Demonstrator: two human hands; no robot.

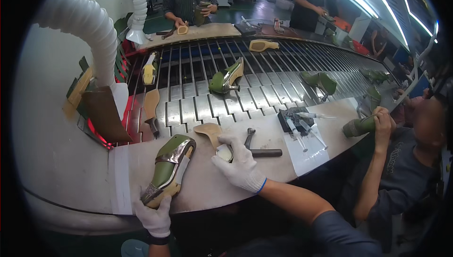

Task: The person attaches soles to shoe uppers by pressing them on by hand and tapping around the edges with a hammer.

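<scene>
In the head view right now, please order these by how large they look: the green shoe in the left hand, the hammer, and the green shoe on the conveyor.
1. green shoe in the left hand, though it is nearest the camera.
2. hammer and green shoe on the conveyor: they look alike; the shoe lies farther away, so unsure.

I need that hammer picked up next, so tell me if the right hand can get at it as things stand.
Probably yes: the right hand rests on a sole piece beside the hammer, nothing lying between them.
</scene>
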